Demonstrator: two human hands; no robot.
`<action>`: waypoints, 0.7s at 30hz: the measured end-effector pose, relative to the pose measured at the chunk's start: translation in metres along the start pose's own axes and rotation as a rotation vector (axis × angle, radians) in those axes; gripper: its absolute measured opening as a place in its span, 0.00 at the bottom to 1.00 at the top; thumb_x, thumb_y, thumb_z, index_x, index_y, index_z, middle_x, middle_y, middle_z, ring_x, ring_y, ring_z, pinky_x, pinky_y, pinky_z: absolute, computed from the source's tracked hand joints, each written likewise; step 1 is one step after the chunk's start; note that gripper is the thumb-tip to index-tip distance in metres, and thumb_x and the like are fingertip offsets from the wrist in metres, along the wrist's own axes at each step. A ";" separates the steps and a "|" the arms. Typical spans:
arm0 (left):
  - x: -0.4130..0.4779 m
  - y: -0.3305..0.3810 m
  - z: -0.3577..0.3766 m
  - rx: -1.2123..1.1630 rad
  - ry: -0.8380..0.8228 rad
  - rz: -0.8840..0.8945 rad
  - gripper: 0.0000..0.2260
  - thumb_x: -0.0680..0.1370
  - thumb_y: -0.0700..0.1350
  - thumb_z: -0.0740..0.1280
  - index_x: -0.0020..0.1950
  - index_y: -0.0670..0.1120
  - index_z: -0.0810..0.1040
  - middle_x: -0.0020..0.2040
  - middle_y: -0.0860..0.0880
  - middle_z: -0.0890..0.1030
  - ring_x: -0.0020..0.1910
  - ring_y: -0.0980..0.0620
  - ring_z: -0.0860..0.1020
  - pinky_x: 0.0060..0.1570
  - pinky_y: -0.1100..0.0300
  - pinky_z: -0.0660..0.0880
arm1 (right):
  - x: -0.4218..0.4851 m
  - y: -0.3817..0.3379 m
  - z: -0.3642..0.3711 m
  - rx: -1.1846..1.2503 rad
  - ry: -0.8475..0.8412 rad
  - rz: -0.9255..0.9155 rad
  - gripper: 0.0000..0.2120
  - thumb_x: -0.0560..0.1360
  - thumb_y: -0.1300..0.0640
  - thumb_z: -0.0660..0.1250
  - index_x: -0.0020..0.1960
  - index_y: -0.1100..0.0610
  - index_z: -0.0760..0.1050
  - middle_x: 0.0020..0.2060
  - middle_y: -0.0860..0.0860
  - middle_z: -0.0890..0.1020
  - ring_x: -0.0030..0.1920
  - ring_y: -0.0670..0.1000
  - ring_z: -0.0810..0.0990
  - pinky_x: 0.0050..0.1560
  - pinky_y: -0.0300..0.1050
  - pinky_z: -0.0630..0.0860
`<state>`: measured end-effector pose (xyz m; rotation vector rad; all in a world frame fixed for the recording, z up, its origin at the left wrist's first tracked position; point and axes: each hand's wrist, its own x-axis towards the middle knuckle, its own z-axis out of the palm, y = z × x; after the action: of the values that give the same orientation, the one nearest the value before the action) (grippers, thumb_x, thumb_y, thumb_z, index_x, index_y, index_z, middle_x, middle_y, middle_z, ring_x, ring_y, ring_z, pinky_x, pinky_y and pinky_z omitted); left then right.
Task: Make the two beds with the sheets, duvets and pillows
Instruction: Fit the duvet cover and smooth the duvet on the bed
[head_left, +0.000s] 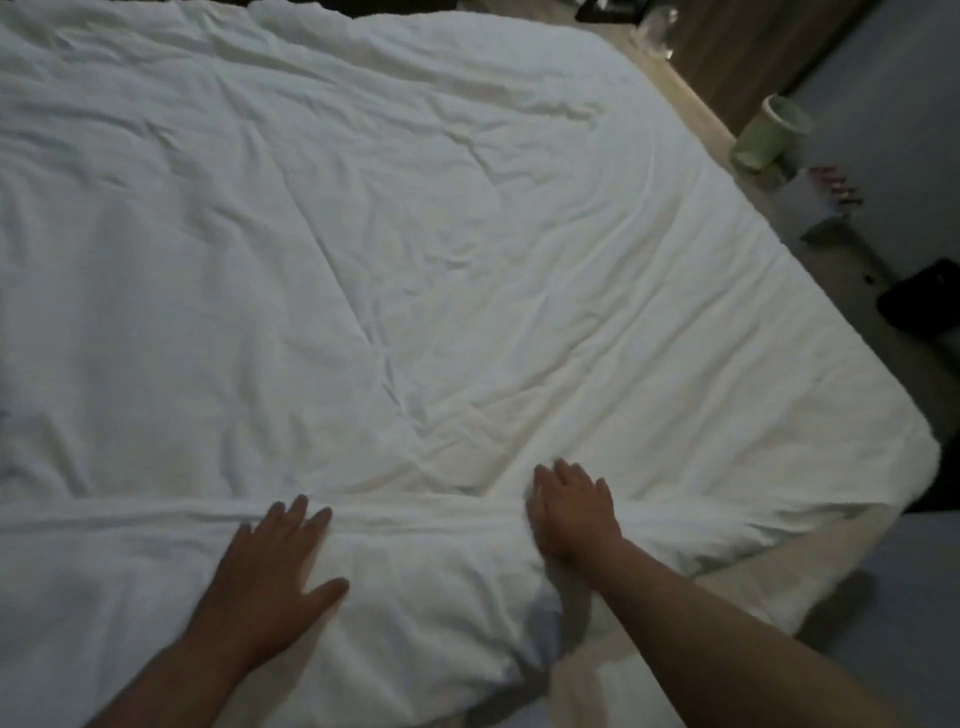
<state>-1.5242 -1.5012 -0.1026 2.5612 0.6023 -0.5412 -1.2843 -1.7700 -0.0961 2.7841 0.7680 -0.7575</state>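
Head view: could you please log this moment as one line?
left hand: flat on crumpled white fabric duvet | right hand: flat on its near fold | grip: none

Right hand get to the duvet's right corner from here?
Probably yes. The right hand lies flat on the duvet, and only bare fabric lies between it and that corner.

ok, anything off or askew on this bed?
The white crumpled duvet lies skewed: its near edge angles away at the right, baring the cream mattress corner. Deep creases run across its middle. The left hand and right hand press flat on it.
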 end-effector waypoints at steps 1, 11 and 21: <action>0.013 0.019 0.002 0.021 -0.019 0.036 0.48 0.63 0.75 0.43 0.79 0.55 0.57 0.80 0.49 0.54 0.79 0.48 0.52 0.76 0.49 0.49 | 0.005 0.020 0.002 -0.008 -0.007 -0.006 0.28 0.80 0.43 0.47 0.78 0.50 0.56 0.78 0.54 0.57 0.78 0.56 0.55 0.75 0.63 0.52; 0.114 0.199 0.072 0.043 -0.043 0.117 0.52 0.63 0.81 0.35 0.80 0.53 0.54 0.81 0.47 0.48 0.80 0.50 0.48 0.76 0.50 0.41 | 0.083 0.137 0.055 0.068 0.138 -0.209 0.35 0.77 0.36 0.50 0.78 0.54 0.60 0.78 0.55 0.62 0.76 0.57 0.63 0.75 0.61 0.54; 0.141 0.210 0.121 0.197 0.201 0.056 0.38 0.71 0.64 0.61 0.76 0.42 0.66 0.75 0.39 0.67 0.73 0.39 0.65 0.73 0.40 0.58 | 0.102 0.140 0.084 0.281 0.428 -0.291 0.33 0.76 0.40 0.60 0.78 0.52 0.62 0.78 0.52 0.62 0.77 0.55 0.61 0.75 0.63 0.55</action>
<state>-1.3358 -1.6858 -0.1969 2.8332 0.5677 -0.3410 -1.1731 -1.8685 -0.2184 3.1800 1.2482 -0.3217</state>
